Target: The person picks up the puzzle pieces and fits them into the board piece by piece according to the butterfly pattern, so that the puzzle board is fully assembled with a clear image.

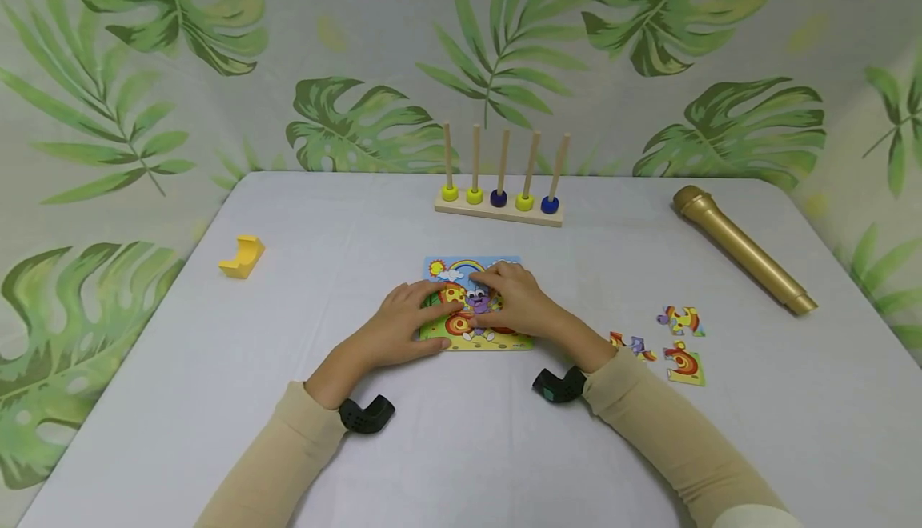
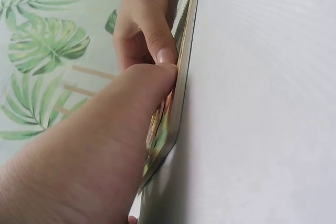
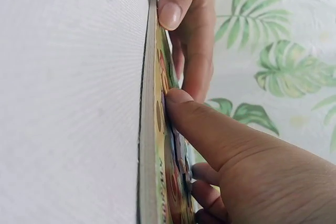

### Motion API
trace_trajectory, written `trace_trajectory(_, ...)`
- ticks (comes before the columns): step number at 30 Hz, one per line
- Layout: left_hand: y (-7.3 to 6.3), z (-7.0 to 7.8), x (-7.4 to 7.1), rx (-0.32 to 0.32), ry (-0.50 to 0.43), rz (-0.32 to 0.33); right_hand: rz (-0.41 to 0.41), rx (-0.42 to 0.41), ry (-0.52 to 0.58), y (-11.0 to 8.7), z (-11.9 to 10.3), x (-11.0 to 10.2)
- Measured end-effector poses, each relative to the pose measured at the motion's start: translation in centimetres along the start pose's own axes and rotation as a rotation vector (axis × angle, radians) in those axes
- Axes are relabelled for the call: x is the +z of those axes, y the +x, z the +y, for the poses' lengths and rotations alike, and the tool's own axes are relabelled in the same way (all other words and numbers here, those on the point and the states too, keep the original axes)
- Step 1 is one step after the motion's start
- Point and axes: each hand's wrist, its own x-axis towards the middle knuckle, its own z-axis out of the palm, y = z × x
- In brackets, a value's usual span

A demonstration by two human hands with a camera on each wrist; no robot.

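A jigsaw puzzle board [image 1: 497,344] lies flat on the table, showing a sun, a rainbow and a purple cartoon figure. My left hand [image 1: 403,320] rests on its left side with fingers spread and relaxed, the thumb by the lower edge. Over the right half, my right hand [image 1: 522,300] holds a puzzle piece [image 3: 180,150] between thumb and fingers against the board; the piece's edges stand slightly raised in the right wrist view. The hand hides much of that piece. Low beside the board, the left wrist view shows both hands close together.
Loose puzzle pieces [image 1: 684,364] lie to the right near my forearm. Behind the board stands a wooden peg rack [image 1: 497,212] with yellow and dark blue beads. A gold microphone [image 1: 745,252] lies at right, a yellow block [image 1: 245,258] at left.
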Motion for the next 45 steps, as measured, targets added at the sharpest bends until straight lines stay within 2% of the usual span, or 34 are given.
trace_trajectory(6,0.00,0.15,-0.01,-0.013,0.005,-0.021,-0.014,0.004,0.011,-0.07,-0.02,0.01)
trace_trajectory(22,0.07,0.20,-0.11,-0.012,-0.003,-0.016,-0.028,-0.007,0.009,0.01,-0.01,-0.35)
trace_trajectory(32,0.02,0.31,-0.03,-0.007,-0.010,0.007,-0.028,0.031,0.140,0.14,0.55,-0.09)
trace_trajectory(45,0.57,0.29,-0.39,-0.032,-0.007,-0.039,-0.064,0.026,0.132,-0.02,0.06,-0.71)
